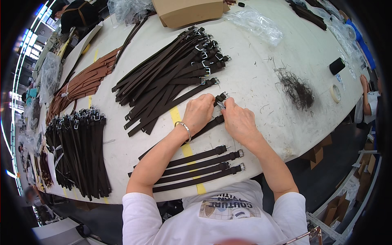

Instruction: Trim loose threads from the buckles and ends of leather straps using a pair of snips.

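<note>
My left hand (199, 111), a metal bangle at its wrist, grips a dark leather strap just below its metal buckle (225, 95). Close on the right, my right hand (240, 120) is closed around a small metal tool (220, 105) whose tip meets the strap near the buckle; its exact kind is hidden by the fingers. Under both hands another dark strap (211, 125) lies slantwise. Nearer my body several buckled dark straps (202, 173) lie side by side across yellow tape. Beyond my left hand spreads a large heap of dark buckled straps (165, 70).
Bundled dark straps (82, 153) and brown straps (88, 76) lie left. Loose thread ends (295, 88), a black thread spool (337, 66) and a tape roll (335, 93) lie right. A cardboard box (190, 12) and plastic bag (257, 26) are at the back. Other people are at both sides.
</note>
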Motion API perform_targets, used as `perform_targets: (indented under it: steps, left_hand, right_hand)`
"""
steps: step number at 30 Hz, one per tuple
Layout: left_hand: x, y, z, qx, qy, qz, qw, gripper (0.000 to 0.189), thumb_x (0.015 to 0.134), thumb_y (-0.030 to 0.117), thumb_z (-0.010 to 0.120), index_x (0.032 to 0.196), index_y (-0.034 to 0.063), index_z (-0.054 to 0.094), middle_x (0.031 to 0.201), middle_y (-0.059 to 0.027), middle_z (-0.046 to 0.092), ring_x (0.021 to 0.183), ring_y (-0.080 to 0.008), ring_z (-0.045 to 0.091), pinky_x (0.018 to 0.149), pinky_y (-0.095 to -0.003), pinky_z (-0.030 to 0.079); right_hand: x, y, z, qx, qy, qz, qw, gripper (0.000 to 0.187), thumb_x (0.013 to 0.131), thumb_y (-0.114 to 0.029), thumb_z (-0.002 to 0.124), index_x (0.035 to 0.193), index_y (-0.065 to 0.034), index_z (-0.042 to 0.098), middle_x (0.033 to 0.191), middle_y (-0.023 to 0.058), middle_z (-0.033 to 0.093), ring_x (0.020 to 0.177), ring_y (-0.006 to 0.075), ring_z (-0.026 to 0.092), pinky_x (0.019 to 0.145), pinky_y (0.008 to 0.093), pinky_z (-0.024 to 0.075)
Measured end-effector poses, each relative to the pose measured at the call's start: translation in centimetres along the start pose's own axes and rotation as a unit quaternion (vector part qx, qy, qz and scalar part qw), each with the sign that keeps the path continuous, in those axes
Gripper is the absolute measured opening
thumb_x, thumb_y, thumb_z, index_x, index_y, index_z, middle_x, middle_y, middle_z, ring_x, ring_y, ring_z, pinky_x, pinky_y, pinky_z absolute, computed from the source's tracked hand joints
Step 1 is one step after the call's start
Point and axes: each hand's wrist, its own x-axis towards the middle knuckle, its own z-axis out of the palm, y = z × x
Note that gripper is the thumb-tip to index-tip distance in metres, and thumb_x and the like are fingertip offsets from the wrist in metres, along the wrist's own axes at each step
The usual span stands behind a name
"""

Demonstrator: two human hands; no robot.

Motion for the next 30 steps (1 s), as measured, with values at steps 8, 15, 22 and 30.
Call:
perform_targets:
  steps: [8, 15, 22, 30]
  left_hand:
    - [0.4, -0.1, -0.3, -0.033, 0.017, -0.027, 0.999, 0.003, 0.08, 0.003, 0.054, 0.081, 0.0003, 0.055, 0.066, -0.015, 0.059, 0.059, -0.0298, 0.059, 0.055, -0.0339, 0.046]
    - [0.6, -0.3, -0.3, -0.03, 0.002, -0.028, 0.999, 0.003, 0.08, 0.003, 0.055, 0.081, -0.0003, 0.055, 0.065, -0.0161, 0.058, 0.059, -0.0296, 0.059, 0.054, -0.0336, 0.045]
    - [1.0, -0.1, -0.6, -0.032, -0.024, -0.05, 0.998, 0.005, 0.08, 0.004, 0.055, 0.082, -0.0008, 0.054, 0.064, -0.0165, 0.058, 0.059, -0.0304, 0.058, 0.056, -0.0344, 0.045]
    - [1.1, -0.2, -0.6, -0.025, -0.036, -0.089, 0.995, 0.007, 0.082, 0.005, 0.053, 0.082, -0.0019, 0.054, 0.064, -0.0179, 0.058, 0.06, -0.0325, 0.058, 0.056, -0.0371, 0.043]
  right_hand:
    - [0.4, -0.3, -0.1, -0.007, 0.003, -0.011, 1.0, 0.015, 0.088, -0.012, 0.046, 0.088, 0.0024, 0.041, 0.077, 0.021, 0.061, 0.065, 0.0377, 0.062, 0.06, 0.0467, 0.0473]
    - [0.7, -0.5, 0.1, -0.011, 0.009, -0.008, 1.0, 0.013, 0.085, -0.008, 0.047, 0.089, 0.0026, 0.041, 0.077, 0.0211, 0.061, 0.066, 0.0382, 0.062, 0.061, 0.0467, 0.048]
    - [1.2, -0.9, -0.5, -0.04, -0.037, 0.014, 0.998, 0.017, 0.075, 0.002, 0.047, 0.092, 0.0039, 0.041, 0.077, 0.0216, 0.061, 0.069, 0.0375, 0.063, 0.063, 0.0462, 0.0489]
    - [1.4, 0.1, -0.8, -0.047, -0.046, -0.022, 0.998, 0.014, 0.078, -0.001, 0.049, 0.089, 0.0034, 0.042, 0.069, 0.0208, 0.061, 0.067, 0.036, 0.063, 0.062, 0.0449, 0.0482]
